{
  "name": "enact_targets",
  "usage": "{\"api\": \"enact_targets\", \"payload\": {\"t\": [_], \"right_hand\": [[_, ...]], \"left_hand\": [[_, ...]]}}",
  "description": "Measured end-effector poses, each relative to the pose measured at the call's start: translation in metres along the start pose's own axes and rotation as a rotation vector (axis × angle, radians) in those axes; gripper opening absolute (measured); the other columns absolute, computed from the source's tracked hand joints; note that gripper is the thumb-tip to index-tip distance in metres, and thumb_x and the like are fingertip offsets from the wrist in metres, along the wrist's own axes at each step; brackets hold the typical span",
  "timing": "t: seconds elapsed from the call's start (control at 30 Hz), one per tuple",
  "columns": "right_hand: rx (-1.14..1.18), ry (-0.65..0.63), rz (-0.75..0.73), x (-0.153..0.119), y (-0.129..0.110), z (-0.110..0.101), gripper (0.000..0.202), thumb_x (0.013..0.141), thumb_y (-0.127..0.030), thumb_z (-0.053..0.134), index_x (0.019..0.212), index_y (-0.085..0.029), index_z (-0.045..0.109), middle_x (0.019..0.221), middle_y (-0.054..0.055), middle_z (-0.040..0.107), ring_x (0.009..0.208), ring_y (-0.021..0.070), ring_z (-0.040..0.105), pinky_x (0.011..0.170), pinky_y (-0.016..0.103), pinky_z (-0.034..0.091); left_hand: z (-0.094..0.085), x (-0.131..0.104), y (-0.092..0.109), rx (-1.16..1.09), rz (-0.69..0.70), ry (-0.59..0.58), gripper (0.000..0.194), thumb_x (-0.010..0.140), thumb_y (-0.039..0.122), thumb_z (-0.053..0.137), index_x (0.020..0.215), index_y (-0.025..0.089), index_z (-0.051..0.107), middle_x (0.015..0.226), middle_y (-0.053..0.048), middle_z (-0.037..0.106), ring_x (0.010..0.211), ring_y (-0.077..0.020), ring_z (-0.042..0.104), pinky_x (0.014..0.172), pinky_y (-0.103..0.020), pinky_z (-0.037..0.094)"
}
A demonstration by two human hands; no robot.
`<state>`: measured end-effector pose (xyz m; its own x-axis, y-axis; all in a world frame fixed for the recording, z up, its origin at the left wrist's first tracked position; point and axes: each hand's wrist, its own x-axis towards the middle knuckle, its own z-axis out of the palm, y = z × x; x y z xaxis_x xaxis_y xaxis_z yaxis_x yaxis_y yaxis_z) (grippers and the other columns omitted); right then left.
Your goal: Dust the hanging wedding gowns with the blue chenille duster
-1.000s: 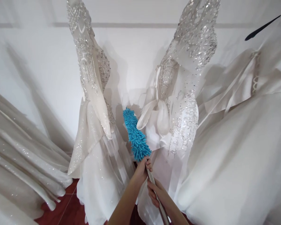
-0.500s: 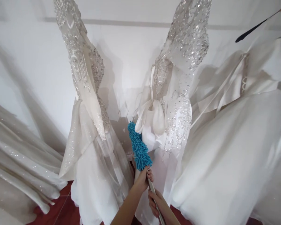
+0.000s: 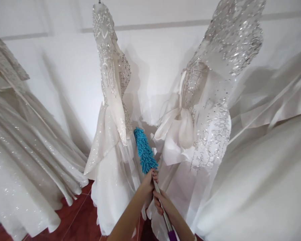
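Note:
A blue microfiber duster [image 3: 145, 152] with a shaggy head and a metal handle points away from me, between two white gowns. My left hand [image 3: 149, 179] is wrapped round the handle just below the blue head. Lower on the same handle, my right hand [image 3: 161, 201] is closed too. A purple grip shows under it at the bottom edge. Left of the duster head hangs a beaded long-sleeved gown [image 3: 110, 134], close to its tip. To the right is a sequined gown [image 3: 208, 134] with a pale bow [image 3: 177, 125].
A sparkly full-skirted gown [image 3: 27, 150] fills the left side, and a wide plain white skirt [image 3: 271, 177] the right. Behind them stands a white wall [image 3: 163, 60] with a grey line across it. Dark red floor tiles [image 3: 77, 214] show below the hems.
My view has swung left, so the gowns sit further right. The duster has moved left from the bow, over to the gap beside the left beaded gown. Both hands keep their hold.

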<state>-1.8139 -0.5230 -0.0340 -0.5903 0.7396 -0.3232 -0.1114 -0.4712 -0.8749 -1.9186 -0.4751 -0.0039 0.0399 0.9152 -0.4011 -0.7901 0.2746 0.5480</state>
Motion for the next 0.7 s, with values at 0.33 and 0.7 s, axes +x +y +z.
{"api": "enact_targets", "payload": {"t": [0.33, 0.7], "right_hand": [[0.007, -0.056, -0.13, 0.026, -0.049, 0.036, 0.044, 0.067, -0.059, 0.067, 0.075, -0.026, 0.04, 0.035, -0.017, 0.041, 0.02, 0.0039, 0.029, 0.023, 0.016, 0.018], [-0.003, -0.097, -0.006, 0.043, -0.019, 0.024, 0.04, 0.068, -0.054, 0.068, 0.075, -0.025, 0.041, 0.035, -0.016, 0.044, 0.024, 0.0046, 0.034, 0.029, 0.016, 0.019]], "left_hand": [[0.043, -0.023, 0.076, -0.002, 0.123, -0.084, 0.024, 0.077, 0.025, 0.063, 0.069, 0.02, 0.041, 0.05, 0.012, 0.03, 0.037, -0.0028, 0.027, 0.04, -0.016, 0.027], [-0.004, 0.005, 0.055, -0.063, -0.018, 0.093, 0.026, 0.083, 0.024, 0.058, 0.066, 0.02, 0.038, 0.049, 0.011, 0.03, 0.036, -0.0032, 0.028, 0.041, -0.016, 0.028]]}}
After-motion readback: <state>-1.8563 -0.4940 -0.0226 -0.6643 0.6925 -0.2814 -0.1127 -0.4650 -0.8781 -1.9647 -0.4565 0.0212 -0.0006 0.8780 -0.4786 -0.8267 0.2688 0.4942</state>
